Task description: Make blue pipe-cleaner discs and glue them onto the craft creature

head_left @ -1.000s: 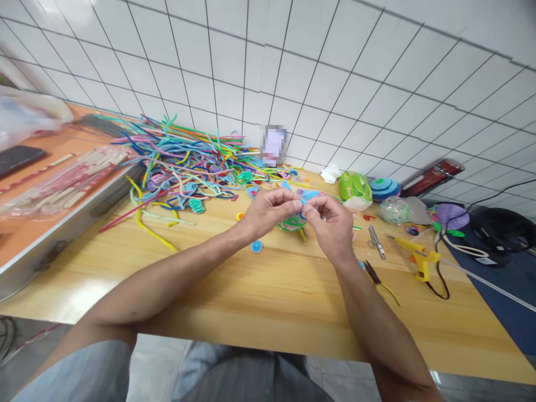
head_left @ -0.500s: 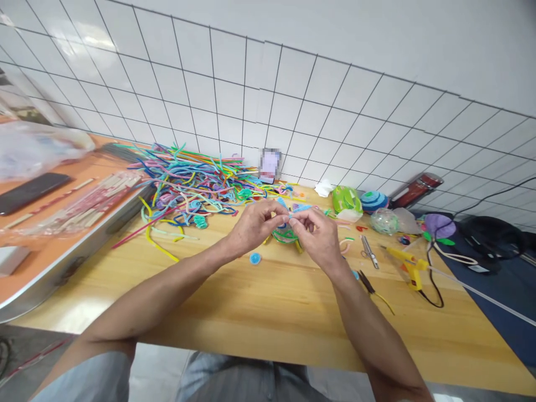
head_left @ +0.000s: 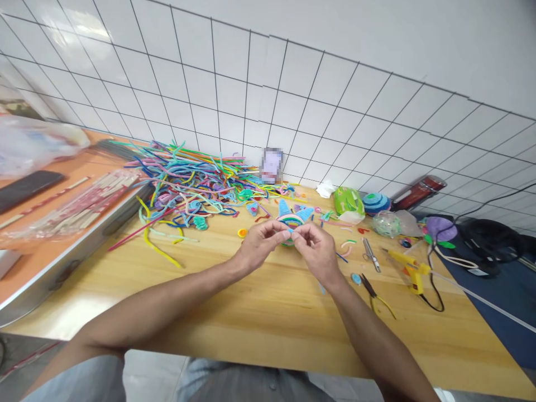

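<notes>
My left hand [head_left: 263, 244] and my right hand [head_left: 315, 248] meet over the middle of the table. Thumb and forefinger of each are pinched together on a small blue piece [head_left: 290, 231]; its exact shape is mostly covered by the fingertips. Just behind them lies a round, multicoloured pipe-cleaner figure [head_left: 290, 218] with two pointed blue ears [head_left: 304, 213]. My fingers hide its lower part. To the left of my left hand is a yellow-orange coil [head_left: 242, 233]. A blue coil [head_left: 355, 278] rests beside my right wrist, close to pliers [head_left: 371, 286] with yellow handles.
A heap of pipe cleaners [head_left: 192, 178] covers the back left. On the right lie a yellow glue gun [head_left: 412, 268] with its cord and a craft knife [head_left: 371, 255]. Bagged sticks [head_left: 96, 201] occupy the orange case. A phone [head_left: 272, 166] leans against the tiled wall.
Both hands have come down toward me, still pinched together, uncovering the eared figure behind them. The blue coil beside my right wrist now shows fully. The camera view has also tilted.
</notes>
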Demonstrator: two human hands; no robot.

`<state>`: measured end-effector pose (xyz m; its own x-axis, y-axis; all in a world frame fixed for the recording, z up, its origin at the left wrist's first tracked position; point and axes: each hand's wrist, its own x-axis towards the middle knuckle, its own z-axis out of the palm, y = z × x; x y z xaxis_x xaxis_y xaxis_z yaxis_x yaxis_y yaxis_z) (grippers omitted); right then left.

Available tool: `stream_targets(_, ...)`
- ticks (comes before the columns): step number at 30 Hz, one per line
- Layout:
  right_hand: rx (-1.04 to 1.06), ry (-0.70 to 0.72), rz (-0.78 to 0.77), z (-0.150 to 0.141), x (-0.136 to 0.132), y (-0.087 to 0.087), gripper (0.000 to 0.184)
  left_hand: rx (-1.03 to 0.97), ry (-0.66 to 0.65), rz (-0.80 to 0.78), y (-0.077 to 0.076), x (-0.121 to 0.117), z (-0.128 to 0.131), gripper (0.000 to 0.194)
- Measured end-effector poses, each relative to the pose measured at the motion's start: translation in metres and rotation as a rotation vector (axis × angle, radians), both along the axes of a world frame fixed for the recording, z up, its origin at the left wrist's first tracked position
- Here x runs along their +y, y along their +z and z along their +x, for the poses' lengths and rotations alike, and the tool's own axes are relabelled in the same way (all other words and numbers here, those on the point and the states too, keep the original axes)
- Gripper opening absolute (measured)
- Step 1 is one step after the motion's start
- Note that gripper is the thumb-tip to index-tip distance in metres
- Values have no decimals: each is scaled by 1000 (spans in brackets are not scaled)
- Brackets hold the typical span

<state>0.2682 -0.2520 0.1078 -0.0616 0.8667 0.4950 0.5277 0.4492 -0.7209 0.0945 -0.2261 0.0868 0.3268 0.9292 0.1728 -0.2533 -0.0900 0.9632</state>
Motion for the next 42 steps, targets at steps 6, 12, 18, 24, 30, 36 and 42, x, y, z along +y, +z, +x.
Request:
stream_targets(6, -282, 87, 58, 5, -16, -13, 16, 361, -62, 256, -15, -9, -23, 19)
stream_targets(12, -168, 85, -111, 2, -28, -32, 9, 336, -63, 150, -30, -23, -24, 21)
stream_targets(18, -34, 21, -160, -4, -32, -48, 9, 71, -4, -81, -45, -30, -13, 32)
stream_targets(24, 9, -3, -148, -9, -36, -53, 9, -80, -28, -340, -52, -41, -4, 46)
stream_targets(30, -94, 38, -155, 0, -38, -52, 14, -9, -123, -259, -54, -39, -10, 38)
stream_targets(36, -348, 129, -38, 8, -38, -56, 12, 421, -155, 265, -52, -22, -27, 14)
stream_targets(42, -328, 114, -18, 6, -40, -58, 8, 471, -82, 350, -53, -27, -28, 16)
